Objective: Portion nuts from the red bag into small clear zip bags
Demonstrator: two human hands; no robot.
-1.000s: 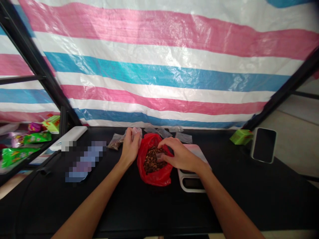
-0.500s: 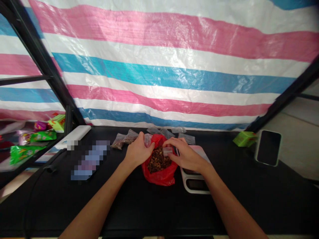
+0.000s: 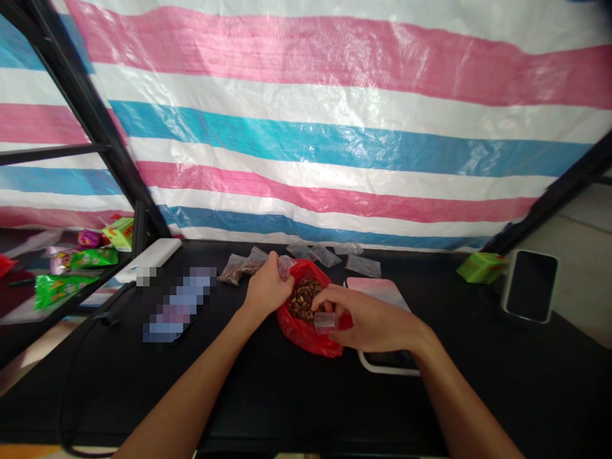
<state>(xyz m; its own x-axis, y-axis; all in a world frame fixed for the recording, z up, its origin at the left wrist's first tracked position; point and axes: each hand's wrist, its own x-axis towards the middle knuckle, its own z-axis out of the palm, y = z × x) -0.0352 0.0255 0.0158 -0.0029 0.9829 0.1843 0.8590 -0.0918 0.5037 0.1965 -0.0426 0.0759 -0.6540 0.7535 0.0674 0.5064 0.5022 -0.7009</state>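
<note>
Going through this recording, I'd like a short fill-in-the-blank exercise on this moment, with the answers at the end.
The right hand holds a small clear bag over a ____ plastic bag.
That plastic bag holds loose ____ pieces.
The left hand grips a second clear bag, and a pink-topped digital scale stands to the ____ of the plastic bag.

Answers: red; brown; right.

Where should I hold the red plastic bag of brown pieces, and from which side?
Pinch the red plastic bag at its near-left edge, from above: that loose fold is free, while the left hand sits at its far left and the right hand covers its right.
</note>
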